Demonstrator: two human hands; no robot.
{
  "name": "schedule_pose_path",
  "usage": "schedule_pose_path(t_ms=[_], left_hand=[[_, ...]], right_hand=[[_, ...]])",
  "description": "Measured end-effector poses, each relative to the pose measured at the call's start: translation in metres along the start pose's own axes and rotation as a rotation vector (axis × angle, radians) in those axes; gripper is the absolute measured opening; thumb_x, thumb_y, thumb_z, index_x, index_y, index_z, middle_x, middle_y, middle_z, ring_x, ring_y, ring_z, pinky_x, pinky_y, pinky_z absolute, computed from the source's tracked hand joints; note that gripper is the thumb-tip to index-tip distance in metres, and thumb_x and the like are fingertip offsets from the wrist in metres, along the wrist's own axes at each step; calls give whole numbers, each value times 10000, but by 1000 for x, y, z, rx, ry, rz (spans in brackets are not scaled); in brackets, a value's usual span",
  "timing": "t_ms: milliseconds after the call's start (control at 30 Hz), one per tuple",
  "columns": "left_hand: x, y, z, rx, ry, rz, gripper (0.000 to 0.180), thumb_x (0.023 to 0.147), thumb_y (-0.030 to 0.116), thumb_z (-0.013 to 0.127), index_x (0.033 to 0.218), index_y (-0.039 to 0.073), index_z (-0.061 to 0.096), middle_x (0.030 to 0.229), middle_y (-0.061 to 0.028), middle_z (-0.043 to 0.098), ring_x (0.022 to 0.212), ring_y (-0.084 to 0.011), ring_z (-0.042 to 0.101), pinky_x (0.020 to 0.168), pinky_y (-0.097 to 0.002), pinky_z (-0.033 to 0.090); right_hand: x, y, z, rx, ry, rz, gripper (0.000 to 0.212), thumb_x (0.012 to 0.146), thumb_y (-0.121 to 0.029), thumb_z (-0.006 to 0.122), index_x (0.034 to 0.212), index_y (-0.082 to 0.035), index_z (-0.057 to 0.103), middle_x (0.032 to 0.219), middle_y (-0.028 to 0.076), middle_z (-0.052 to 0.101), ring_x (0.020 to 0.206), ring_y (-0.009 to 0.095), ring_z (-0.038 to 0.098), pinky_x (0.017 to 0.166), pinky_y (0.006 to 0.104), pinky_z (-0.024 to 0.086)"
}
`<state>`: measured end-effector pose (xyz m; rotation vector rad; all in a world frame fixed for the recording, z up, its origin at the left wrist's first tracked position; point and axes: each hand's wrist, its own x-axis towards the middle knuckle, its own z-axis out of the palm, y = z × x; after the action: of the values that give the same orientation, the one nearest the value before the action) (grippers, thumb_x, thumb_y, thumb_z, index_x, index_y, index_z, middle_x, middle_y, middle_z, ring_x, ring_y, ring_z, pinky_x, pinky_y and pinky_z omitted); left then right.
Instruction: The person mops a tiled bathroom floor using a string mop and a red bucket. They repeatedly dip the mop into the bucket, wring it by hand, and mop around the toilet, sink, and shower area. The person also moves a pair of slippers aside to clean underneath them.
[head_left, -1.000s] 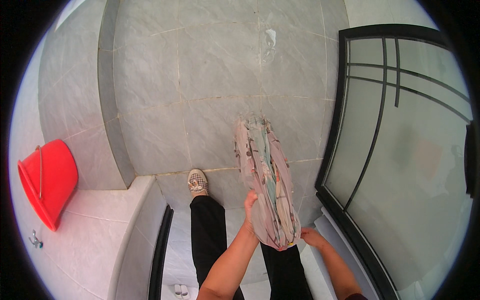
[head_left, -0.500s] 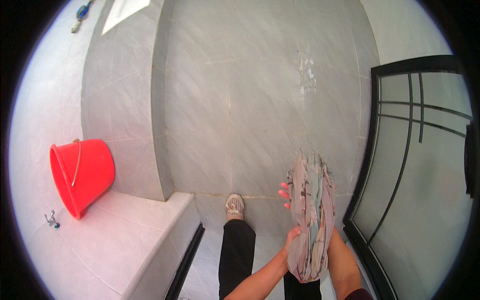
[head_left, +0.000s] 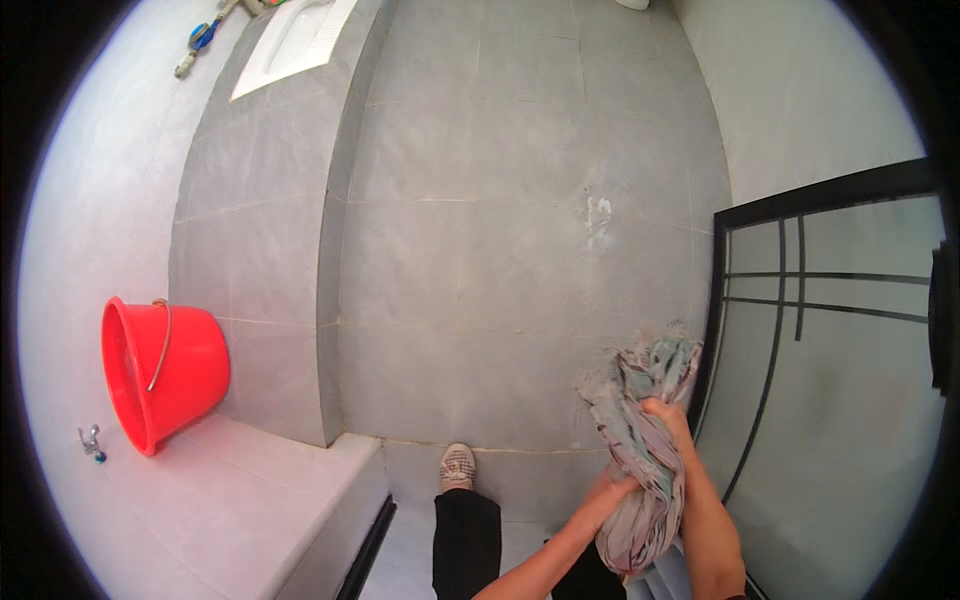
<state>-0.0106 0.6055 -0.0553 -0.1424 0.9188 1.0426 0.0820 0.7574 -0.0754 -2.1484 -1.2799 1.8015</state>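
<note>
A bunched, patterned cloth [head_left: 648,480] in pinkish grey and pale green hangs in front of me at the lower right, held in both hands. My left hand [head_left: 612,490] grips its lower part from the left side, some fingers hidden in the folds. Higher up, my right hand [head_left: 668,412] is closed on the cloth from the right. Between the two hands the fabric looks twisted. Its frilly far end spreads loosely above the tiled floor, close to the door frame.
A red bucket [head_left: 185,360] lies tipped on a ledge [head_left: 260,470] at the left, near a small tap [head_left: 92,442]. A white squat toilet [head_left: 295,45] is set in the raised step. The black-framed glass door [head_left: 820,380] stands close at right. Wet patches [head_left: 598,210] mark the floor.
My right hand has moved up the cloth, and the bundle has gone from straight, lengthwise folds to a twisted shape. The view has shifted, showing more of the far floor and toilet.
</note>
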Motion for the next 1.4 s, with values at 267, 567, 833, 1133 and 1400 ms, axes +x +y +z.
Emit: schedule_pose_path(t_ms=[267, 567, 833, 1133, 1400], left_hand=[[27, -23, 6, -94, 259, 182, 600, 901, 297, 599, 1376, -27, 427, 1306, -115, 555, 1220, -204, 490, 1049, -336, 363], [17, -10, 2, -452, -14, -46, 658, 965, 584, 456, 1324, 34, 477, 1277, -78, 543, 1167, -202, 510, 1035, -365, 380], [0, 13, -2, -576, -158, -126, 677, 877, 484, 528, 1361, 22, 429, 1182, -185, 579, 1007, -303, 623, 841, -436, 529], [-5, -15, -16, -732, -336, -168, 583, 890, 420, 519, 1258, -30, 486, 1017, -232, 631, 830, -318, 664, 724, -405, 563], [-17, -1, -8, -689, -239, -292, 918, 769, 717, 581, 1322, -2, 442, 1053, -256, 600, 836, -346, 639, 695, -420, 545]], right_hand=[[18, -22, 16, -194, 91, -346, 300, 646, -229, 719, 754, 41, 646, 701, 61, 621, 677, 162, 564, 653, 327, 471], [18, -23, 13, -302, 65, -324, 767, 683, -230, 718, 1330, 39, 406, 1111, 229, 652, 1000, 346, 643, 881, 377, 479], [-14, -33, -25, 263, -378, -85, 790, 902, -537, 576, 1461, -41, 322, 1263, 203, 588, 1137, 349, 585, 991, 439, 446], [-3, 36, 53, 1162, -873, 118, 681, 903, -486, 554, 1419, -81, 373, 1268, 177, 559, 1154, 322, 564, 963, 475, 472], [59, -23, 22, 1290, -1110, -397, 517, 876, -323, 631, 1311, -76, 503, 1162, 137, 600, 1088, 320, 588, 926, 515, 491]])
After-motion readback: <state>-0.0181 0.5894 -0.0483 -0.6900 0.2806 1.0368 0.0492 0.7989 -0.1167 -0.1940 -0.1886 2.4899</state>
